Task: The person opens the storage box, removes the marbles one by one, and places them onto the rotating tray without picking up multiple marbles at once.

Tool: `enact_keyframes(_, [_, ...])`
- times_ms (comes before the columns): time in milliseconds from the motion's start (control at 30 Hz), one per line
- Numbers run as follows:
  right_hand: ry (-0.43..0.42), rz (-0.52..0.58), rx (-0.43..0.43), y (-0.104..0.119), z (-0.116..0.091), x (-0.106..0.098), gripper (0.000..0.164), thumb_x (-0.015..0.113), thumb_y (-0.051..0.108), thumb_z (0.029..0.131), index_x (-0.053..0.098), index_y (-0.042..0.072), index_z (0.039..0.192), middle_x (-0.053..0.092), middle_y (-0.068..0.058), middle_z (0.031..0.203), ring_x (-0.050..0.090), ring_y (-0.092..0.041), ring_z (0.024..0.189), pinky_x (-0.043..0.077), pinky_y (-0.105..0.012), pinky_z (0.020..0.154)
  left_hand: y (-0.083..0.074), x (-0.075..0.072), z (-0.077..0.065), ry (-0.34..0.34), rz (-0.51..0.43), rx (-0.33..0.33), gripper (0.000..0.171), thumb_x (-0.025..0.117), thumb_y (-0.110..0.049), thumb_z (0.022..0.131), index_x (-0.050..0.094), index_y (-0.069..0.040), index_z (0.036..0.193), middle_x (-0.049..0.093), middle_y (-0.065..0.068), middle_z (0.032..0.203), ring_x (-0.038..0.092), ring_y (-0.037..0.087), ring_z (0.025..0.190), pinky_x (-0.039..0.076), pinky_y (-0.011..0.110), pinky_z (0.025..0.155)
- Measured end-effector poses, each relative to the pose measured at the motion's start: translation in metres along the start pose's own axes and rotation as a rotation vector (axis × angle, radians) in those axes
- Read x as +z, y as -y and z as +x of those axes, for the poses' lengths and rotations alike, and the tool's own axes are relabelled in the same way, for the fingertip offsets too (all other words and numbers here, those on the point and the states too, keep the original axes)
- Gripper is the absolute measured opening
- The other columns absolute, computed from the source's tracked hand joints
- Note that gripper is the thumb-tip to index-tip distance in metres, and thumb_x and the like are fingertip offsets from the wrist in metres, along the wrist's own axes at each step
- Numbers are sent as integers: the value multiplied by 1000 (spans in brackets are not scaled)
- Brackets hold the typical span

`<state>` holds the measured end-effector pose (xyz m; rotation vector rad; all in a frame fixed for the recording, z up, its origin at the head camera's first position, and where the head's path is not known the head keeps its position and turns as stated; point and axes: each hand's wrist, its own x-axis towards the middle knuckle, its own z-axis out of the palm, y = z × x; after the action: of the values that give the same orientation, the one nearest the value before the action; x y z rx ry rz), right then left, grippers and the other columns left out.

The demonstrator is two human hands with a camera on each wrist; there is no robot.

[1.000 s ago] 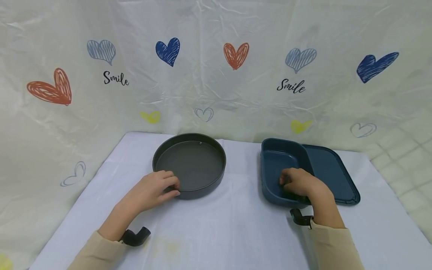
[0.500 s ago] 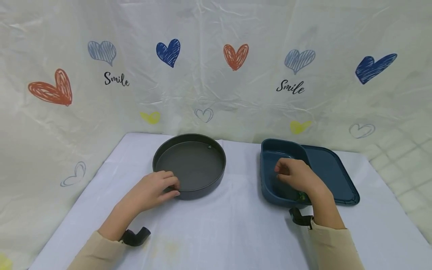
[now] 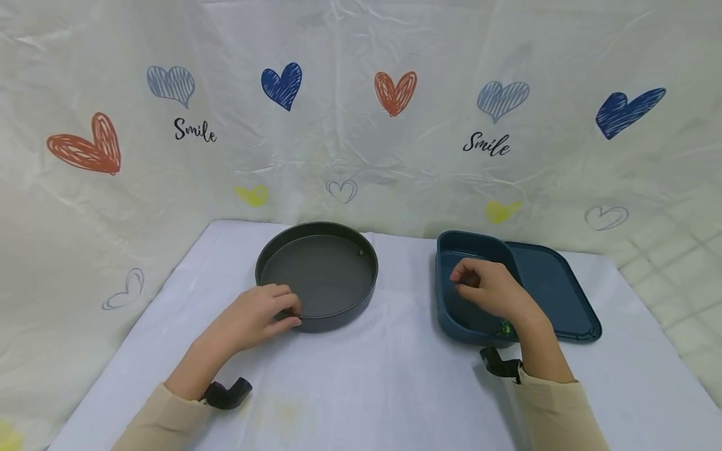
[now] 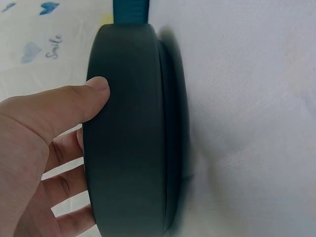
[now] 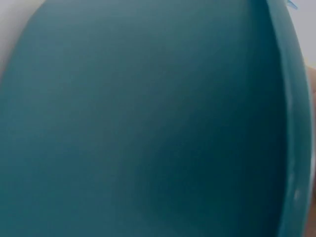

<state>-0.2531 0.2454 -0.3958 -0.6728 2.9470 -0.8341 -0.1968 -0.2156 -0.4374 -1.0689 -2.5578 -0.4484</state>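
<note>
A round dark grey pan point(image 3: 321, 275) stands on the table, and my left hand point(image 3: 262, 313) grips its near left rim. In the left wrist view my thumb point(image 4: 74, 103) presses the outer side wall of the pan, while the other fingers are on the rim's inner side. A tiny light speck point(image 3: 361, 252) lies inside the pan at its far right. My right hand point(image 3: 489, 288) is over the blue rectangular container point(image 3: 442, 300), fingers bent and thumb near the index finger; whether anything is between them cannot be told. Small green bits point(image 3: 504, 327) show in the container's near right corner.
A flat dark blue lid point(image 3: 558, 291) lies right of the container, its left edge hidden by it. White cloth point(image 3: 366, 388) covers the table. A curtain with printed hearts point(image 3: 338, 150) hangs behind. Black wrist-worn pieces point(image 3: 228, 393) sit at both wrists.
My right hand has risen from inside the container and shifted left, uncovering the green bits. The speck in the pan has moved right along the far side. My left hand stays put.
</note>
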Motion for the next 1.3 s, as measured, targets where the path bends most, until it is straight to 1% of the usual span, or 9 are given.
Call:
enact_keyframes(100, [-5,25,-13,3,1,2,8,67,10,94,68,15,100,69,3,96,63,-12,86,53,-30,74,0,0,0,-3,2,0,19,83,-27,83,65,-26,89,57,-14,84,51,2,72,47,24,64])
enact_keyframes(300, [-12,112,-30,12,2,4,4,67,19,96,67,17,99,68,3,95,63,-13,83,53,-27,72,1,0,-1,-7,5,2,18,82,-27,84,64,-27,89,57,-15,85,50,1,72,46,24,64])
enact_keyframes(467, [-12,192,-39,17,3,7,5,69,22,96,66,19,98,68,3,93,64,-14,82,54,-28,71,1,1,-1,-17,8,15,18,82,-26,83,65,-27,89,57,-15,85,50,1,71,46,23,64])
enact_keyframes(567, [-1,243,-54,20,4,10,6,70,21,95,66,18,98,68,2,92,64,-14,82,54,-28,71,1,1,-1,-15,9,14,18,82,-26,83,65,-27,89,57,-15,85,51,2,71,47,24,64])
enact_keyframes(700, [24,318,-70,26,6,14,9,70,22,95,67,14,99,69,-4,94,65,-17,82,55,-29,72,1,1,-1,-8,6,6,18,82,-27,84,65,-27,89,57,-14,85,50,2,71,46,24,64])
enact_keyframes(900, [61,426,-92,35,11,21,10,70,22,95,68,13,100,68,-3,96,65,-20,82,56,-32,73,1,0,-1,-20,7,18,19,83,-25,82,65,-25,88,58,-13,84,51,2,71,47,25,64])
enact_keyframes(1033, [117,560,-113,42,14,25,11,68,18,96,67,9,103,67,-10,97,64,-30,82,57,-37,75,1,-1,-2,-17,10,6,20,84,-24,82,65,-25,88,57,-14,84,53,3,71,47,24,64])
enact_keyframes(1133, [165,659,-106,48,16,28,14,66,17,97,66,6,106,67,-14,99,64,-36,84,57,-41,78,1,-1,-1,-11,11,-1,19,83,-24,82,65,-25,88,57,-15,84,53,3,71,47,25,64])
enact_keyframes(1300, [205,711,-114,58,21,37,15,65,16,98,65,5,107,67,-13,99,65,-35,84,57,-44,81,1,0,0,-6,0,3,18,83,-24,83,65,-25,89,57,-14,84,53,4,71,47,25,64])
